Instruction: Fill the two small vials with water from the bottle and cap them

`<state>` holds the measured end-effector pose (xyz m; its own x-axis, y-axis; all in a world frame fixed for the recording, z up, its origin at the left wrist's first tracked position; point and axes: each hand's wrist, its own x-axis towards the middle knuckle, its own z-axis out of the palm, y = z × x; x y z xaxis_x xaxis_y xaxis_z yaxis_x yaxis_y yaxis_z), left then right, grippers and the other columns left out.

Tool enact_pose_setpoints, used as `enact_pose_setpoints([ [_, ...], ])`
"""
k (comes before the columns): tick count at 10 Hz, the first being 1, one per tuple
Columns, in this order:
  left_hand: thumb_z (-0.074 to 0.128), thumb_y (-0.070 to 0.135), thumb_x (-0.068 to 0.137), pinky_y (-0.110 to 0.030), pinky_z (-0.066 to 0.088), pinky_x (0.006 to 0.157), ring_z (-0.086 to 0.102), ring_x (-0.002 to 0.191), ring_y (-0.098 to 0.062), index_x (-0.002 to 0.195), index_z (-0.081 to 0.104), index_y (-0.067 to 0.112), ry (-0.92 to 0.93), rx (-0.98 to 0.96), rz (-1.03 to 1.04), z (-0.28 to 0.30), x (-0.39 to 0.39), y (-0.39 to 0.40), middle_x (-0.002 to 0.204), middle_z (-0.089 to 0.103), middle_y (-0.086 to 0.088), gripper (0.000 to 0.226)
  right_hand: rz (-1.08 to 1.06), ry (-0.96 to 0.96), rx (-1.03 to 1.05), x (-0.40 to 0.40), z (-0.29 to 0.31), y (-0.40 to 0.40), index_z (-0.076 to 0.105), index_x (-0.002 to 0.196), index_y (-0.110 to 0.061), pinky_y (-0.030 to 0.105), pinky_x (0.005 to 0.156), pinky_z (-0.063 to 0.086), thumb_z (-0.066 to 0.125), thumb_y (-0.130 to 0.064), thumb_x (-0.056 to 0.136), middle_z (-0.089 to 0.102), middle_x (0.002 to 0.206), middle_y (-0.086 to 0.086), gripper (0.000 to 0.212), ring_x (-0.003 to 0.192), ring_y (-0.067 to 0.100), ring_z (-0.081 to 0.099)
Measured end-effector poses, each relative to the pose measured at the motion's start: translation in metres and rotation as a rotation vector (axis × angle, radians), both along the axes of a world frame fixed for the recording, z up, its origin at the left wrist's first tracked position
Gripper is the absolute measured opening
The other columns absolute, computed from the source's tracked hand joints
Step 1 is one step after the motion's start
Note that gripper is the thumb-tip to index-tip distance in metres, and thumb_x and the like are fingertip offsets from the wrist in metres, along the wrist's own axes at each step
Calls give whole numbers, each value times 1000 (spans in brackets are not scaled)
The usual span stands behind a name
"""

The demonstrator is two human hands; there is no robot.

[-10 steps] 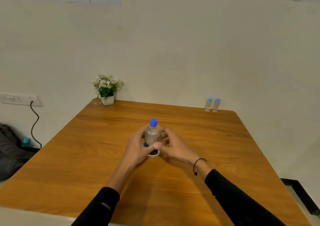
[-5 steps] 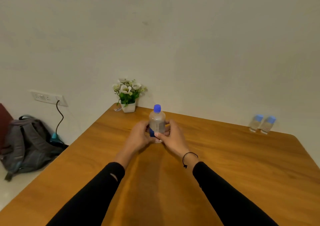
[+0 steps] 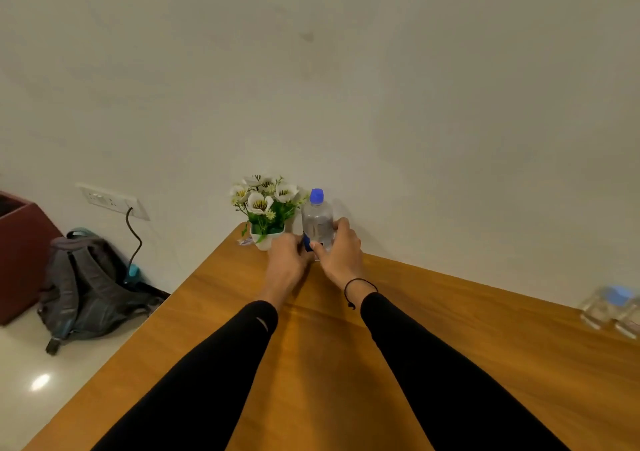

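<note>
Clear plastic with a blue cap, the bottle (image 3: 317,220) stands upright at the far left corner of the table (image 3: 346,381), its long axis vertical, straight ahead of both hands and just right of a small pot of white flowers (image 3: 265,210). The left hand (image 3: 289,260) sits at the bottle's base on its left side, fingers curled in toward the blue label; how firmly it holds cannot be told, since the fingertips are hidden behind the hand. The right hand (image 3: 341,251) wraps the lower body of the bottle from the right, thumb across the front and fingers round the back, a plain grip. Both hands are level with each other, so neither is clearly nearer, though the right has the fuller hold.

The two small vials (image 3: 611,307) stand together at the far right edge of the picture, well apart from the bottle and blurred; pale blue tops seem to sit on them, and whether they hold any water cannot be told. In my judgement the pouring has not begun: the bottle's cap is on, and the bottle and vials must be brought together across the width of the table.

The table is warm orange-brown wood with a smooth grain. Left of it, on a pale glossy floor, a grey backpack (image 3: 86,288) leans under a wall socket (image 3: 110,201) with a dark cable (image 3: 135,239) hanging down. A plain off-white wall rises behind.
</note>
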<state>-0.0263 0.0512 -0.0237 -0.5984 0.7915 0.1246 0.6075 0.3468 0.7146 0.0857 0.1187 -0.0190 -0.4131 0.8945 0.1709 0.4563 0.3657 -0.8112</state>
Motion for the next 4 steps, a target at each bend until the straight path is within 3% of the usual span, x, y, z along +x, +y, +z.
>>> enact_pose_setpoints([
  [1, 79, 23, 92, -18, 41, 57, 61, 69, -12, 82, 69, 18, 53, -22, 115, 6, 10, 1, 76, 65, 4, 15, -21, 17, -80, 2, 10, -1, 50, 127, -16, 28, 85, 49, 82, -27, 93, 60, 124, 3, 48, 115, 22, 61],
  [3, 72, 56, 92, -33, 59, 59, 61, 59, -8, 76, 69, 24, 248, -134, 151, 78, 58, -37, 65, 62, 11, 36, -108, -42, -78, 50, 60, -33, 54, 122, -19, 26, 78, 52, 71, -28, 101, 66, 110, 2, 28, 100, 20, 65],
  [4, 69, 49, 96, -31, 57, 56, 58, 57, -4, 75, 66, 26, 246, -41, 79, 128, 76, -55, 64, 61, 12, 31, -124, -75, -5, 83, 109, -47, 54, 121, -21, 34, 79, 58, 65, -27, 104, 65, 104, -1, 21, 98, 20, 63],
])
